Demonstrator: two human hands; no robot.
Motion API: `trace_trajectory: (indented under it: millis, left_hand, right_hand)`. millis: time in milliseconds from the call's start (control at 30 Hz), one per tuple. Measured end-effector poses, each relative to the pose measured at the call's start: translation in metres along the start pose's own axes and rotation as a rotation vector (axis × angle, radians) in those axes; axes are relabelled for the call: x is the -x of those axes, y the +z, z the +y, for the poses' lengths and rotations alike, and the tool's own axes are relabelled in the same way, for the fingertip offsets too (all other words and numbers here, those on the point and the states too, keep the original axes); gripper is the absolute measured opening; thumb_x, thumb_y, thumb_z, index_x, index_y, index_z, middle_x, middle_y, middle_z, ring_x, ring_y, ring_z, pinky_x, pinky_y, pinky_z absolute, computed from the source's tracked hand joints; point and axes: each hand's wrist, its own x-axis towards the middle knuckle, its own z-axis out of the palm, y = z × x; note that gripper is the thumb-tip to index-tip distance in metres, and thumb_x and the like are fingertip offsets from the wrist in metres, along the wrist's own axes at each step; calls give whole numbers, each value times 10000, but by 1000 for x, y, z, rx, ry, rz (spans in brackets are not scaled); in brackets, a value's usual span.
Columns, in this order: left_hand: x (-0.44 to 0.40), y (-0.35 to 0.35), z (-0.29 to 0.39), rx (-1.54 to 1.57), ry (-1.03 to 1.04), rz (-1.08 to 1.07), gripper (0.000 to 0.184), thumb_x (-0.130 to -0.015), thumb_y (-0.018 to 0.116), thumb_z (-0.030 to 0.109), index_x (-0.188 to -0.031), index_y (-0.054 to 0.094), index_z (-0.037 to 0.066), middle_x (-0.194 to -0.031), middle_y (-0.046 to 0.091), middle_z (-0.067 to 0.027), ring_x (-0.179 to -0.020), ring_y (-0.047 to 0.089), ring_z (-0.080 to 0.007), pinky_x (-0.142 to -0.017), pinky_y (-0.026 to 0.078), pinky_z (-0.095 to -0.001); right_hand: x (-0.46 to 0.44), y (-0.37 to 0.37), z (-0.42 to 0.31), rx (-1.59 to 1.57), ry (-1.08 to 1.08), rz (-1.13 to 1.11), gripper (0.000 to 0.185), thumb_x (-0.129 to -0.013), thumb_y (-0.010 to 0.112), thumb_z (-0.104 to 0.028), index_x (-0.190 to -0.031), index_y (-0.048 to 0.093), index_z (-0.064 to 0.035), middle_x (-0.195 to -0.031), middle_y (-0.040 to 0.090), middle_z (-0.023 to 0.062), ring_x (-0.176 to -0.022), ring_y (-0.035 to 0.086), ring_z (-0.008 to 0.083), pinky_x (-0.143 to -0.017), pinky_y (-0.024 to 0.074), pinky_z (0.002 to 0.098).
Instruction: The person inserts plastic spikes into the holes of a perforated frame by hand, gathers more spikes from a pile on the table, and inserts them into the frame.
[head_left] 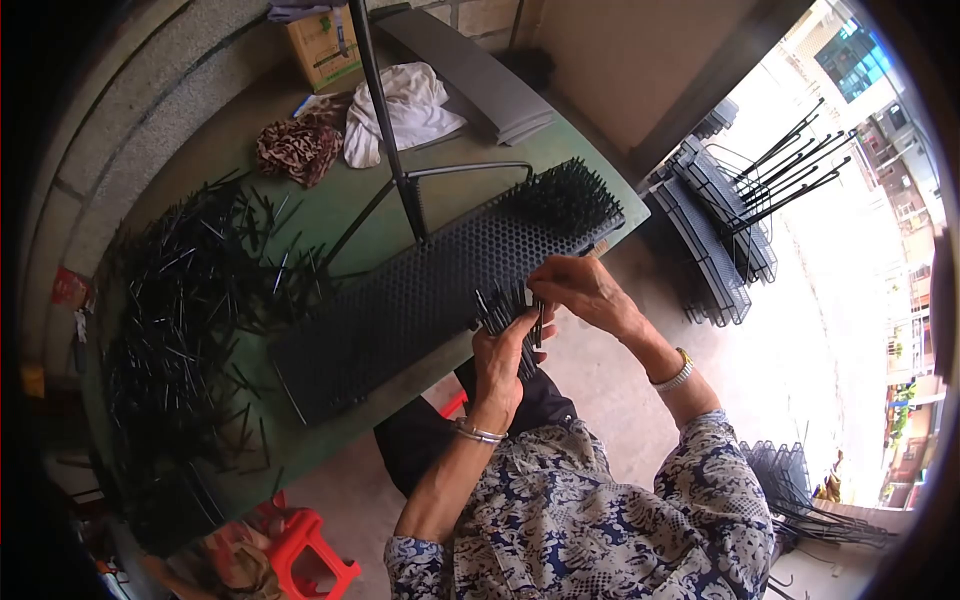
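A bundle of thin black sticks (507, 312) is gripped in my left hand (497, 365), just off the table's front edge. My right hand (590, 292) pinches at the right side of the bundle, its fingertips on one dark stick (539, 312). Behind both hands lies a long black perforated panel (420, 290) full of round holes. Many short black sticks stand upright in the far right end of the panel, forming a dense block (570, 198). A large loose heap of similar sticks (180, 320) covers the table's left side.
A black metal pole with braces (385, 130) rises behind the panel. White cloth (400, 112), a patterned cloth (300, 150), grey boards (470, 75) and a carton (325, 50) lie at the back. Black racks (715, 220) stand right; a red stool (310, 555) is below left.
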Motion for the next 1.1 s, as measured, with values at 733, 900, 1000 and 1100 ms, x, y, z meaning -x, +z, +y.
trace_trajectory:
  millis: [733,900,1000,1100]
  left_hand:
    - [-6,-1,-1,17,92,52,201,-831,699,176,-991,680,56,-874,709,-53,-691,683,-141,-512,456,-244]
    - [-5,0,-1,-4,95,63,226,-831,699,190,-1008,688,50,-897,723,-68,-718,692,-156,-524,463,-243]
    - [-3,1,-1,-3,101,63,228,-827,708,192,-1003,688,47,-890,724,-67,-704,691,-157,-524,462,-241]
    - [-4,-1,-2,32,77,29,208,-830,717,194,-976,686,50,-857,708,-51,-674,679,-143,-514,466,-247]
  right_hand:
    - [-11,-8,7,11,2,-65,207,-919,604,-116,-1019,645,62,-818,652,71,-745,625,118,-677,515,263]
    - [-8,-6,4,14,1,-41,215,-922,602,-118,-1035,649,59,-803,650,66,-726,621,112,-660,513,256]
    - [-7,-5,1,-10,8,-33,217,-925,600,-122,-1032,649,60,-793,648,66,-711,618,109,-647,511,253]
    - [-7,-5,-1,36,-7,-21,218,-927,599,-126,-1026,648,61,-785,646,65,-707,617,107,-642,511,253]
